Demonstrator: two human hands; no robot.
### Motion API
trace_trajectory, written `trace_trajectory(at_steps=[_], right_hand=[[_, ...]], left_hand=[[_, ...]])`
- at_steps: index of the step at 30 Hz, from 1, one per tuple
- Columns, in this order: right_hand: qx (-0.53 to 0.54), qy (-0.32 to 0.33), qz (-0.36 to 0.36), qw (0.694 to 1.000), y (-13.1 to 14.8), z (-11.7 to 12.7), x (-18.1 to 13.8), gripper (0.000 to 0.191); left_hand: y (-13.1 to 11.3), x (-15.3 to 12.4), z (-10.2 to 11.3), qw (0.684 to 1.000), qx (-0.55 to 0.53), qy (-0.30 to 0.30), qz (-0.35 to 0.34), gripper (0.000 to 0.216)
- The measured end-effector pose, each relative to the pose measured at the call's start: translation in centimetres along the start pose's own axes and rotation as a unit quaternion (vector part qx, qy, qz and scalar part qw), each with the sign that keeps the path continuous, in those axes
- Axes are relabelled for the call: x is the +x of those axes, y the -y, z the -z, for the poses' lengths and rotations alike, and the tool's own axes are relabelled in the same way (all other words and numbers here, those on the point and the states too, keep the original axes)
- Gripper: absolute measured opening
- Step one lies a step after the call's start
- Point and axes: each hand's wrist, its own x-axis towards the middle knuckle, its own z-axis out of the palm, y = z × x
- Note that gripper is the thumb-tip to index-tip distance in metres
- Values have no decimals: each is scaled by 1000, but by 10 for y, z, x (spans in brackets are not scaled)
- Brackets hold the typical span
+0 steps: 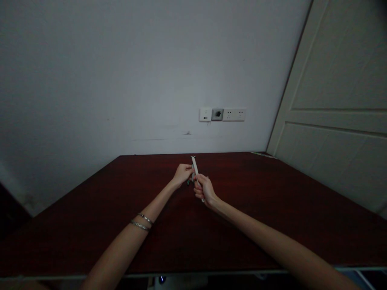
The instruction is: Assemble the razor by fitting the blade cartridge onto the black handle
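Observation:
My right hand (204, 189) is wrapped round a slim white-handled tool (195, 165). The tool points away from me and leans slightly left; a small dark crosswise piece tops its far end, and its near end shows below my fingers. Its exact kind is too small and dim to make out. Just left of it, my left hand (183, 175) is closed in a pinch at a thin greyish piece (192, 175) beside the handle. A small dark end shows below those fingertips. Whether the greyish piece touches the white handle I cannot tell.
Both hands are over a dark red-brown tabletop (145, 181). Behind it rises a pale wall with a row of sockets and switches (223, 114). A panelled white door (332, 117) stands at the right. A thin flat strip (263, 154) lies at the back right corner.

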Motion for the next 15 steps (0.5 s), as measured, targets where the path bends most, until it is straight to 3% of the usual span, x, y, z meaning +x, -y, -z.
trace_trajectory(at_steps=[3, 6, 10, 15], right_hand=[[-73, 8, 47, 996, 13, 9, 10, 30], [-204, 0, 110, 973, 48, 31, 31, 29], [-407, -30, 151, 900, 89, 59, 50, 31], [-543, -44, 192, 816, 87, 66, 52, 47]], left_hand=[[-2, 2, 6, 999, 15, -25, 44, 14], [-6, 2, 11, 995, 14, -24, 96, 13], [-10, 1, 13, 990, 24, -29, 133, 14], [-12, -2, 9, 989, 31, -15, 143, 13]])
